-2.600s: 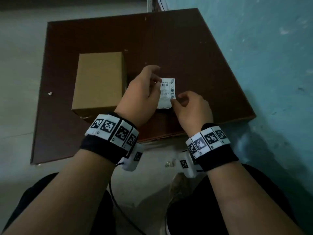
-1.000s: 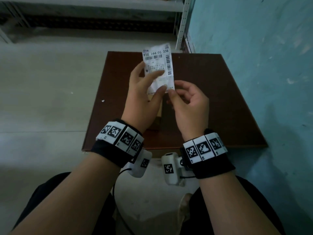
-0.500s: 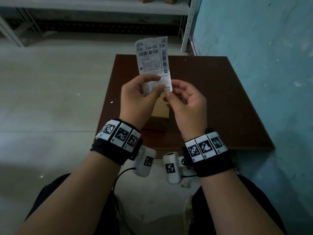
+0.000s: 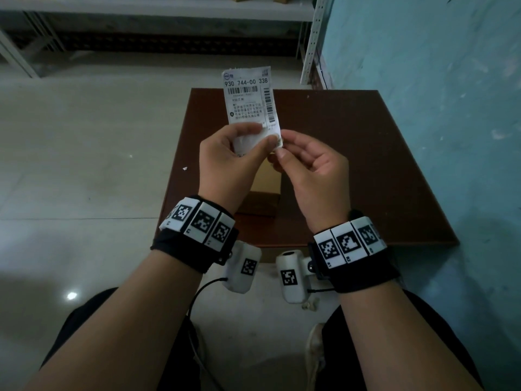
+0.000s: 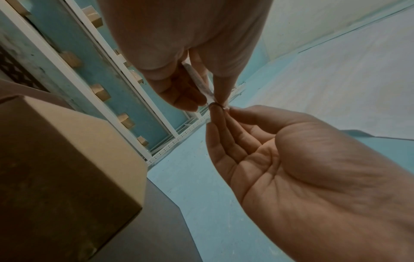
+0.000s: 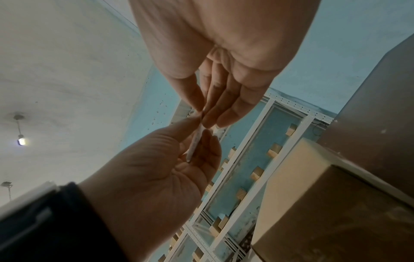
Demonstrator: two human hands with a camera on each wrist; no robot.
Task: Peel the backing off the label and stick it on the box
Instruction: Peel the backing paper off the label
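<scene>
I hold the white printed label (image 4: 250, 98) upright above the brown table (image 4: 366, 170). My left hand (image 4: 263, 134) pinches its lower part between thumb and fingers. My right hand (image 4: 282, 145) pinches the label's lower right corner with thumb and fingertips. The cardboard box (image 4: 267, 184) stands on the table below my hands and is mostly hidden by them. In the left wrist view the label (image 5: 201, 85) shows edge-on between the fingers, with the box (image 5: 56, 159) at lower left. The right wrist view also shows the label (image 6: 195, 143) edge-on, and the box (image 6: 336, 203).
A blue wall (image 4: 437, 108) runs along the table's right side. White metal shelving (image 4: 169, 12) stands at the back beyond the pale floor (image 4: 84, 165). A small white scrap (image 4: 185, 168) lies on the floor left of the table.
The label has gone from low beside the box to held up in front of me. Over the last second both hands have stayed pinched at its lower end.
</scene>
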